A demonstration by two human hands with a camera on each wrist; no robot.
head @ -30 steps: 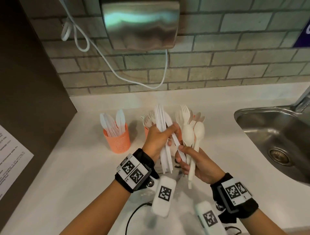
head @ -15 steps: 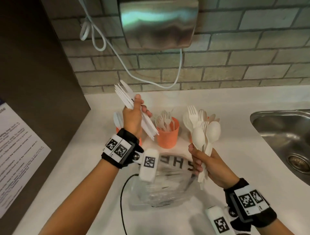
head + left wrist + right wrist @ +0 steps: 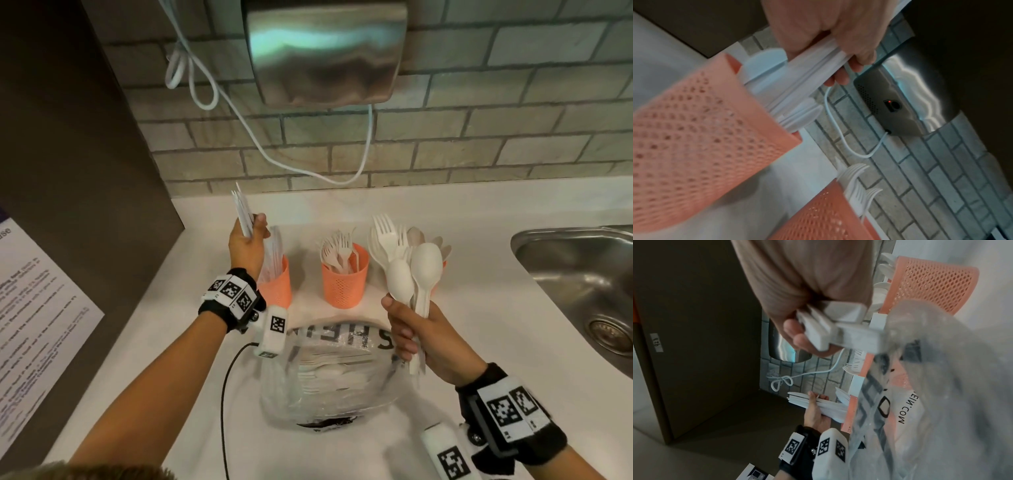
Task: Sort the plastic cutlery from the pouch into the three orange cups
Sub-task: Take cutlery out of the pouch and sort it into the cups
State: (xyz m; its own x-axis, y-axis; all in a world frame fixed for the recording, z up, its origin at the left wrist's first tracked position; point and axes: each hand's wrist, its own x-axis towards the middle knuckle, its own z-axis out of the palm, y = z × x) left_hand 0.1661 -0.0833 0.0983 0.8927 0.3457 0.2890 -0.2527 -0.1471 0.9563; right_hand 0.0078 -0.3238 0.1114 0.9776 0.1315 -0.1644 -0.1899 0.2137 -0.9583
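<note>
Since half a second ago the left hand has carried its bundle of knives down over the left cup, and the bundle has swung from a slant to nearly upright. Its fingers are wrapped tight round the middle of the bundle. In the left wrist view the lower ends sit at or just inside the rim, among the knives already standing there. The long axis points roughly from 6 to 12 o'clock, so the coming move is probably a straight drop and release.

At 3 o'clock from that cup stands the middle cup full of forks. Further toward 3 o'clock the right cup is mostly hidden behind the mixed spoons and forks that the right hand grips by the handles, heads up. That hand is nearer the right cup and well apart from the left one.

At 6 o'clock from the cups the clear pouch lies on the surface, more cutlery inside. A sink is set in at 3 o'clock. Nothing blocks the left cup except its own crowded knives.
</note>
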